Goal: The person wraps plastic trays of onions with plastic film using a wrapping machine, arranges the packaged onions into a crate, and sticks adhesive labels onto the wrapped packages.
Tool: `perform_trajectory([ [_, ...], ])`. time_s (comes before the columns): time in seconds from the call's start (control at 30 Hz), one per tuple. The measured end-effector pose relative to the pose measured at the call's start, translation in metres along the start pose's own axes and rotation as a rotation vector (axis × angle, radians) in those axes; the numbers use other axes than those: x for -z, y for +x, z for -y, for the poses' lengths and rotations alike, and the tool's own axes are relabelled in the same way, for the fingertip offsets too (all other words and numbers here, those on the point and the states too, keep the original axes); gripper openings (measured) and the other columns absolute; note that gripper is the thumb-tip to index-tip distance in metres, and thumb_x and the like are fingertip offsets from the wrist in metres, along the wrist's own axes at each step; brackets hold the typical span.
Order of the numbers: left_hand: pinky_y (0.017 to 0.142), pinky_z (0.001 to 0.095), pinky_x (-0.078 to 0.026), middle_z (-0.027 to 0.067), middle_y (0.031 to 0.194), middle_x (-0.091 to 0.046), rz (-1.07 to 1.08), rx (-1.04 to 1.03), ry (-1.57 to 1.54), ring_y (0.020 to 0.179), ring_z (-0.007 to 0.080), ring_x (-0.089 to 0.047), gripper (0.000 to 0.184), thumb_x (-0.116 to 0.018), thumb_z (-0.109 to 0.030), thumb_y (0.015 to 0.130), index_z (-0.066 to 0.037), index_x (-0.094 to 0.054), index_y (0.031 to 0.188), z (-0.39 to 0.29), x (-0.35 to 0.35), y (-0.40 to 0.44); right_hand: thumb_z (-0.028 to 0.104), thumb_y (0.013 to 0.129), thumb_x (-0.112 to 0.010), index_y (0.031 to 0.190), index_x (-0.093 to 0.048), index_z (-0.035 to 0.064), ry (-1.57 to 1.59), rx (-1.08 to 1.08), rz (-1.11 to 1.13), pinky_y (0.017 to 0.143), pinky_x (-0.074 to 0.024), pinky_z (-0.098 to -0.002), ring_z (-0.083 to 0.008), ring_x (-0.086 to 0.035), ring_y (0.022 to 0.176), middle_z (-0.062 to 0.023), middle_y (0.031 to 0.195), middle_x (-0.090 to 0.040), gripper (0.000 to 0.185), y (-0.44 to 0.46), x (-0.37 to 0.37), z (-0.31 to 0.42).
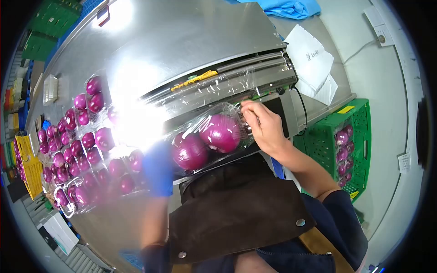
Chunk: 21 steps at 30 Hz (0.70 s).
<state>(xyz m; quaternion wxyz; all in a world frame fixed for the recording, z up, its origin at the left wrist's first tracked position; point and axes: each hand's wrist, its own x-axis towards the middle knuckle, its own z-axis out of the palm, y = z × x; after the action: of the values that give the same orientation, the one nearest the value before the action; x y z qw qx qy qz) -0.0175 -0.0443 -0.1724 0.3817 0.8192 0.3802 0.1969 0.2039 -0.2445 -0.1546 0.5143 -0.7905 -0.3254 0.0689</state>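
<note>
Two large red onions [221, 133] lie side by side under clear plastic film [207, 111] at the front of the wrapping machine. My right hand [264, 125], bare, is closed at the right end of this pack, its fingers pinching the film edge. My left hand [158, 168], in a blue glove, is at the left end of the pack, close to the nearer onion. It is smeared by motion, so its fingers cannot be made out. Behind the onions is the steel wrapping machine [268, 68], with a yellow strip or tool [195, 80] along its rollers.
Several packs of red onions [86, 145] cover the table's left side. A green crate [314, 132] with packed onions stands at right. White paper sheets [309, 57] and a blue plastic bundle [289, 8] lie behind. A yellow crate [29, 166] stands far left.
</note>
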Motion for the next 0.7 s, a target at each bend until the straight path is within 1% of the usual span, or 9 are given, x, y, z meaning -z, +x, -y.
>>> perform_trajectory([
  [0.13, 0.057, 0.0274, -0.044, 0.0042, 0.068, -0.061, -0.341, -0.211, 0.335, 0.063, 0.008, -0.052, 0.023, -0.054, -0.015, 0.094, 0.003, -0.065, 0.084, 0.001, 0.004, -0.008, 0.022, 0.089, -0.06, 0.063, -0.057, -0.0004, -0.239, -0.03, 0.054, 0.049, -0.0434, -0.0392, -0.0341, -0.056, 0.053, -0.015, 0.062, -0.058, 0.035, 0.002, 0.012, -0.001],
  [0.2, 0.051, 0.0277, -0.039, 0.0018, 0.062, -0.057, -0.183, -0.3, 0.805, 0.056, 0.0074, -0.049, 0.024, -0.056, -0.016, 0.093, 0.002, -0.066, 0.081, 0.064, 0.032, -0.017, 0.024, 0.089, -0.06, 0.058, -0.056, -0.0008, -0.319, -0.161, 0.136, 0.048, -0.0422, -0.0378, -0.0342, -0.052, 0.05, -0.0156, 0.056, -0.055, 0.04, 0.01, 0.034, 0.013],
  [0.33, 0.045, 0.0267, -0.033, -0.0007, 0.056, -0.051, 0.049, 0.19, 0.364, 0.047, 0.0076, -0.045, 0.022, -0.062, -0.018, 0.088, -0.002, -0.062, 0.072, 0.061, 0.078, -0.038, 0.028, 0.089, -0.059, 0.052, -0.055, -0.0021, -0.186, -0.44, 0.35, 0.04, -0.0354, -0.0307, -0.0147, -0.046, 0.038, -0.0075, 0.044, -0.049, 0.048, -0.007, 0.071, 0.012],
  [0.4, 0.044, 0.0272, -0.033, -0.0008, 0.053, -0.048, 0.249, -0.084, 0.574, 0.045, 0.0087, -0.045, 0.02, -0.064, -0.019, 0.085, -0.004, -0.06, 0.073, 0.069, 0.089, -0.051, 0.03, 0.087, -0.059, 0.051, -0.056, -0.0004, -0.119, -0.755, 0.462, 0.037, -0.0348, -0.0269, -0.0077, -0.045, 0.036, -0.0019, 0.044, -0.05, 0.048, -0.024, 0.083, 0.008],
  [0.43, 0.044, 0.028, -0.034, -0.0005, 0.052, -0.047, 0.393, -0.56, 0.996, 0.045, 0.0096, -0.046, 0.018, -0.064, -0.02, 0.084, -0.004, -0.06, 0.075, 0.085, 0.093, -0.062, 0.028, 0.086, -0.06, 0.051, -0.058, 0.0005, -0.153, -0.84, 0.542, 0.038, -0.0373, -0.0281, -0.0089, -0.046, 0.036, -0.0033, 0.044, -0.052, 0.044, -0.038, 0.086, 0.0],
  [0.5, 0.046, 0.0329, -0.038, 0.0032, 0.051, -0.048, 0.615, -0.508, 0.787, 0.046, 0.0129, -0.048, 0.016, -0.064, -0.018, 0.083, -0.003, -0.062, 0.087, 0.109, 0.072, -0.088, 0.027, 0.084, -0.06, 0.052, -0.06, 0.0005, -0.245, -0.778, 0.643, 0.04, -0.0403, -0.0287, -0.0102, -0.048, 0.037, -0.0031, 0.043, -0.052, 0.041, -0.094, 0.073, -0.049],
  [0.53, 0.048, 0.0354, -0.04, 0.0051, 0.05, -0.048, 0.722, -0.463, 0.682, 0.046, 0.0146, -0.048, 0.018, -0.064, -0.017, 0.082, -0.002, -0.063, 0.093, 0.117, 0.06, -0.1, 0.023, 0.083, -0.059, 0.057, -0.062, -0.0005, -0.192, -0.779, 0.631, 0.047, -0.0441, -0.032, -0.0164, -0.053, 0.043, -0.0076, 0.048, -0.055, 0.035, -0.109, 0.06, -0.053],
  [0.63, 0.052, 0.036, -0.041, 0.0059, 0.056, -0.049, 0.784, 0.448, -0.061, 0.052, 0.0156, -0.049, 0.02, -0.063, -0.017, 0.083, -0.002, -0.062, 0.096, 0.108, -0.012, -0.125, 0.019, 0.081, -0.059, 0.071, -0.065, -0.0012, -0.187, -0.508, 0.564, 0.059, -0.0489, -0.0359, -0.0215, -0.062, 0.058, -0.0147, 0.063, -0.063, 0.024, -0.168, -0.02, -0.101],
  [0.7, 0.054, 0.0365, -0.041, 0.0065, 0.059, -0.05, 0.766, 0.7, -0.273, 0.055, 0.0163, -0.049, 0.021, -0.062, -0.018, 0.084, -0.002, -0.061, 0.098, 0.105, -0.048, -0.133, 0.018, 0.082, -0.06, 0.083, -0.066, -0.0003, 0.335, -0.678, 0.594, 0.066, -0.0491, -0.0366, -0.0196, -0.063, 0.074, -0.0154, 0.08, -0.066, 0.019, -0.168, -0.046, -0.092],
])
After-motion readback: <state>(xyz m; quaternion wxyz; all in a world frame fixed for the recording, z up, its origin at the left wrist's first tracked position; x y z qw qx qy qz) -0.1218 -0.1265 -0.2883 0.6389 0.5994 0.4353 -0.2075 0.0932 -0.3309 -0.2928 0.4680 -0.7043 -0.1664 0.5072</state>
